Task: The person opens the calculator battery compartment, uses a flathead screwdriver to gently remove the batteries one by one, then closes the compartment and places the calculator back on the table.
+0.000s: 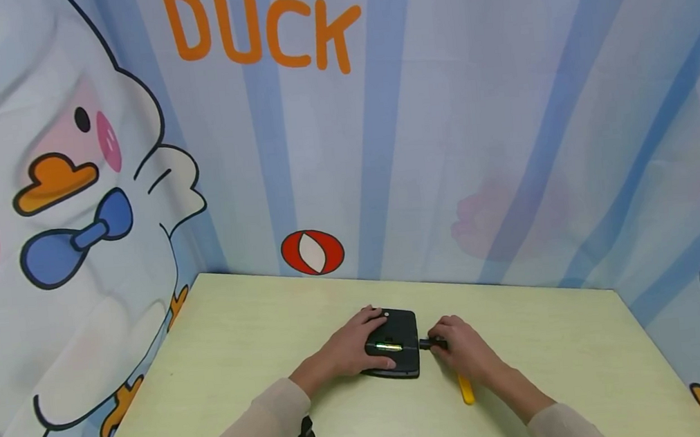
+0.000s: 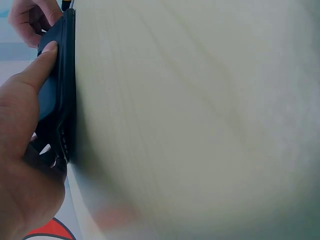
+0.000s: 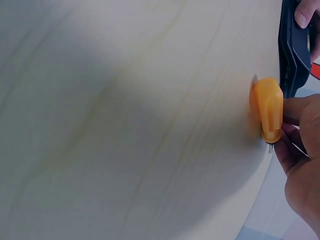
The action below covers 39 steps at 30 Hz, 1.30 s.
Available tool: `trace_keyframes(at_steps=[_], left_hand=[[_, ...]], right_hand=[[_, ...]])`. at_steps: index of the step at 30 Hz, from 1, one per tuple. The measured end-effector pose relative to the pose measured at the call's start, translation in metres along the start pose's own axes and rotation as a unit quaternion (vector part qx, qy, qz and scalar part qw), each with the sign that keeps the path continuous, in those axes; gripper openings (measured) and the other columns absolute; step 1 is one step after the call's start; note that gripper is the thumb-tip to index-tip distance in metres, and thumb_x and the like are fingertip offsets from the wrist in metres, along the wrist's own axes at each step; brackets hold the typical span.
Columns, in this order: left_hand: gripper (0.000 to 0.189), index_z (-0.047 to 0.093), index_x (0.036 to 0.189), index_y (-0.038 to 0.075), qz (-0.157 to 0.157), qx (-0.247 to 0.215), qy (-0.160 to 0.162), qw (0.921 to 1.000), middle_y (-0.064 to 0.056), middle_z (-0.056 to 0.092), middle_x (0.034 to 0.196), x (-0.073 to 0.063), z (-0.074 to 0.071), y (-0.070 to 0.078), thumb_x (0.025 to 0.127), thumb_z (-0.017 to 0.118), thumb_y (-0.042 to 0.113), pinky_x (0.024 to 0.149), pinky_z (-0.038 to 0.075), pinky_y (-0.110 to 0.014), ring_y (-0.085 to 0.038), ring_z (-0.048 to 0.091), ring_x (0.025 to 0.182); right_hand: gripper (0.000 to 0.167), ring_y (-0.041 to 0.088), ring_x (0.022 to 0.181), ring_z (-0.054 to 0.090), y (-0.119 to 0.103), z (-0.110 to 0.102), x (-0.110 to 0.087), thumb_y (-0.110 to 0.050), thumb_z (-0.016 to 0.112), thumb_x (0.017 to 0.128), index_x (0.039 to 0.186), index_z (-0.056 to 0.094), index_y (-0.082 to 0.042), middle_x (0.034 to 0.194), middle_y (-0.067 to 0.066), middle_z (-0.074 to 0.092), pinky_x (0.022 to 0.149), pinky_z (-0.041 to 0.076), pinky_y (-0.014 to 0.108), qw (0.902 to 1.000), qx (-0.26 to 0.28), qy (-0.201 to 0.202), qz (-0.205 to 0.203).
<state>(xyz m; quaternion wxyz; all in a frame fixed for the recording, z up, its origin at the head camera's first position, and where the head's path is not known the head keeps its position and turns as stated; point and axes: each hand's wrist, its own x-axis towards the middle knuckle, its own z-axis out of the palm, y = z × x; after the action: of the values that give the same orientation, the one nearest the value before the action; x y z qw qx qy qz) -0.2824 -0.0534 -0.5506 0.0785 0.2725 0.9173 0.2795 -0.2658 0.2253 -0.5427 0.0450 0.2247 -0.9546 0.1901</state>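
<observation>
One black device [image 1: 406,331], left hand [image 1: 357,344] on top, green strip [image 1: 389,347] inset.

Black device [image 1: 405,335] partly covered, yellow handle [image 1: 466,390] partly hidden, sleeves [image 1: 252,428] cropped

Left hand [image 1: 350,347] palm down, thumb spread from fingers; right hand [image 1: 465,350] pinching, fingers curled.

A cloth-walled tabletop booth [image 1: 455,133]; its wider setting was unclear
A pale table [image 1: 240,325] lay beneath left hand [image 1: 361,346] and right hand [image 1: 466,350]; striped cloth [image 1: 325,144] lettered DUCK hung beyond both; a cartoon duck [image 1: 112,288] stood printed left of them
</observation>
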Motion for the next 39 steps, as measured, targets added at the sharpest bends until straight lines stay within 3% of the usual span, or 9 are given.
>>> trace_keyframes(at_steps=[9, 17, 27, 39], left_hand=[[0.092, 0.047, 0.161, 0.013, 0.000, 0.003, -0.001, 1.0000, -0.006, 0.032, 0.171, 0.000, 0.000, -0.001, 0.089, 0.080, 0.059, 0.122, 0.037, -0.050, -0.029, 0.025, 0.160], [0.093, 0.045, 0.162, 0.013, 0.001, 0.002, -0.004, 1.0000, -0.005, 0.031, 0.172, 0.001, 0.002, -0.003, 0.090, 0.079, 0.060, 0.123, 0.035, -0.050, -0.027, 0.024, 0.161], [0.092, 0.047, 0.162, 0.013, 0.006, 0.000, -0.001, 1.0000, -0.005, 0.032, 0.171, 0.000, 0.002, -0.004, 0.089, 0.079, 0.060, 0.123, 0.036, -0.049, -0.028, 0.024, 0.160], [0.092, 0.047, 0.161, 0.013, 0.008, -0.001, 0.002, 1.0000, -0.005, 0.032, 0.171, 0.000, 0.002, -0.005, 0.089, 0.080, 0.060, 0.123, 0.036, -0.049, -0.027, 0.025, 0.160]], right_hand=[[0.027, 0.025, 0.101, 0.064, 0.001, -0.006, -0.002, -0.009, 0.087, 0.088, 0.112, 0.077, -0.001, 0.108, 0.007, 0.071, 0.092, 0.057, 0.045, 0.9993, -0.014, 0.015, -0.030], [0.025, 0.024, 0.097, 0.062, -0.001, -0.014, -0.009, -0.005, 0.087, 0.086, 0.109, 0.077, 0.000, 0.103, 0.006, 0.069, 0.087, 0.058, 0.042, 0.9972, -0.019, 0.046, -0.056], [0.023, 0.017, 0.093, 0.059, 0.000, -0.019, -0.020, -0.009, 0.088, 0.086, 0.106, 0.077, -0.005, 0.099, 0.001, 0.065, 0.084, 0.057, 0.038, 0.9991, -0.025, 0.030, -0.015], [0.015, 0.015, 0.093, 0.062, 0.004, -0.021, -0.035, -0.010, 0.086, 0.089, 0.098, 0.074, -0.010, 0.096, -0.004, 0.061, 0.083, 0.059, 0.035, 0.9995, -0.016, 0.022, -0.014]])
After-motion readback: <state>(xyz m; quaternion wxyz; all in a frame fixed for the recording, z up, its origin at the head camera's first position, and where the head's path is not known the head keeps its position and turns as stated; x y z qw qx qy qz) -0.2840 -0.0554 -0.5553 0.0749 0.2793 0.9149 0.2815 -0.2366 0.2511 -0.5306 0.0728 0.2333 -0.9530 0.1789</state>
